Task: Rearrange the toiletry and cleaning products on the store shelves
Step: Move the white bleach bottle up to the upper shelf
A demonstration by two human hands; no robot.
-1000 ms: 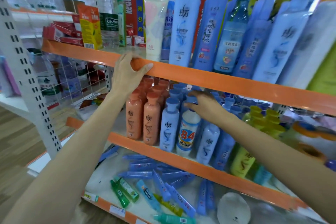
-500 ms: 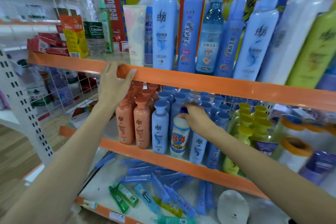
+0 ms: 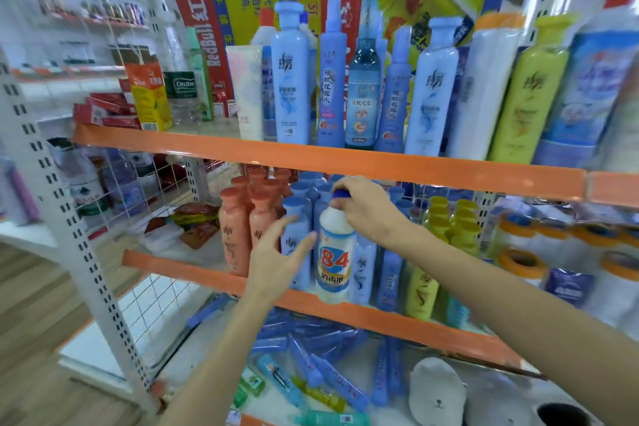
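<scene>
A person's right hand, reaching in from the lower right of the frame, grips the blue cap and neck of a white bottle from above, fingers curled round the top. The bottle hangs upright at the centre of the frame, its base in front of the orange edge of the middle shelf. Its label reads "84" in large red numerals with Chinese characters beneath.

The left hand, rising from the bottom centre, is held beside the bottle's left flank, fingers straight and spread with the thumb apart; whether a fingertip touches the bottle cannot be told.

Behind the hands, at centre, stand two front salmon-orange bottles with more behind them, then a cluster of light-blue bottles, then yellow-green bottles to the right; their exact numbers are hidden.

Along the top shelf, across the upper centre, three tall pale-blue bottles carry a brush-style character. A clear bottle at upper left reads "Cestbon". A red banner behind reads "RedBull".

Blue tubes lie scattered on the bottom shelf, at lower centre.
</scene>
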